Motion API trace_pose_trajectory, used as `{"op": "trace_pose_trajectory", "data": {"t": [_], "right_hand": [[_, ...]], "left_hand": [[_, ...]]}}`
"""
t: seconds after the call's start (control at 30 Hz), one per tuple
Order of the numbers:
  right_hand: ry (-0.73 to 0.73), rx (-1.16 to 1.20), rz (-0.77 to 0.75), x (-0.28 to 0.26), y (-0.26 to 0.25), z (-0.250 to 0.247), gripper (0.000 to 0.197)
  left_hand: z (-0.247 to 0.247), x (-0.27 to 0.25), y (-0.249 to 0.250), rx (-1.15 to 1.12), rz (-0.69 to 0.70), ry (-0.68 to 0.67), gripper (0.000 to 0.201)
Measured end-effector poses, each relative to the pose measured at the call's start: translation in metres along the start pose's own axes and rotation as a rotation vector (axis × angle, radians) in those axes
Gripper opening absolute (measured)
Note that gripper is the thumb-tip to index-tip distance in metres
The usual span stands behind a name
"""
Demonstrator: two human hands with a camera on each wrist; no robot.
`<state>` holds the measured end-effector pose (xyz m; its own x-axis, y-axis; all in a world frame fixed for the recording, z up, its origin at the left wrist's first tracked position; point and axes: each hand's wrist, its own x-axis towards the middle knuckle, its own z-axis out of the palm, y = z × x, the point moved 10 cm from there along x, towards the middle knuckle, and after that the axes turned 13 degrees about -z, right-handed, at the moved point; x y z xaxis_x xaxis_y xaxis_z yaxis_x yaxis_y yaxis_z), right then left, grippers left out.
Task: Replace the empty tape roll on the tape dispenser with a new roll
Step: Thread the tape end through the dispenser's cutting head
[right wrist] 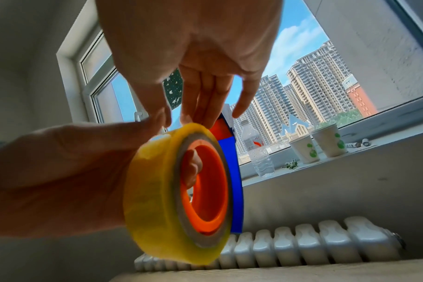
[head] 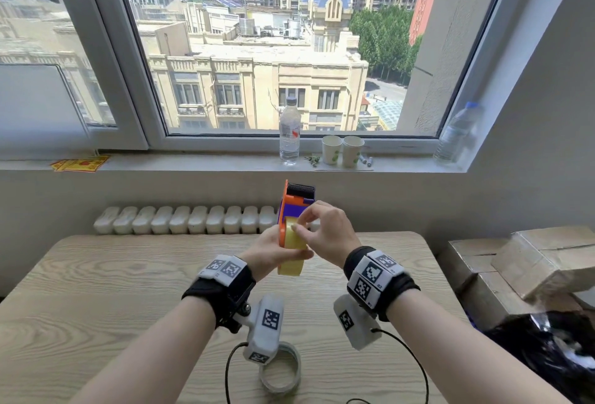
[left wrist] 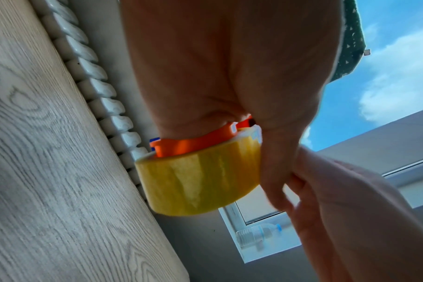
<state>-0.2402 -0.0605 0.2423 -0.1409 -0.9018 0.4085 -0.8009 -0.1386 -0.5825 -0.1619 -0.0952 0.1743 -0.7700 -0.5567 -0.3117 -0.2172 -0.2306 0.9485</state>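
1. the right wrist view alone shows the translucent yellow tape roll (right wrist: 157,200) seated on the orange hub of the orange and blue plastic tape dispenser (right wrist: 234,183), a left finger poking through the hub.
2. the left hand (head: 273,252) grasps dispenser and roll above the pale wood-grain table (head: 96,291); the right hand (head: 325,229) pinches at the roll's top edge.
3. an empty clear tape ring (head: 280,371) lies on the table near the person.
4. on the windowsill (head: 193,162): two white paper cups (head: 343,150), contents unseen, and a clear plastic bottle (head: 289,133).
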Motion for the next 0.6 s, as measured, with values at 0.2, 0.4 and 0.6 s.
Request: {"op": "trace_pose_trajectory", "data": {"t": [0.2,0.4,0.6], "right_hand": [[0.034,-0.002,-0.082,-0.001,-0.006,0.001,0.006],[0.08,0.019,-0.116,0.001,-0.013,-0.008,0.008],[0.119,0.069,0.0,0.002,0.008,-0.015,0.009]], "left_hand": [[0.003,0.002,-0.005,0.016,-0.022,0.025,0.027],[0.001,0.003,-0.012,-0.005,-0.097,0.048,0.022],[0.006,0.0,-0.012,0.069,-0.12,0.03,0.036]]}}
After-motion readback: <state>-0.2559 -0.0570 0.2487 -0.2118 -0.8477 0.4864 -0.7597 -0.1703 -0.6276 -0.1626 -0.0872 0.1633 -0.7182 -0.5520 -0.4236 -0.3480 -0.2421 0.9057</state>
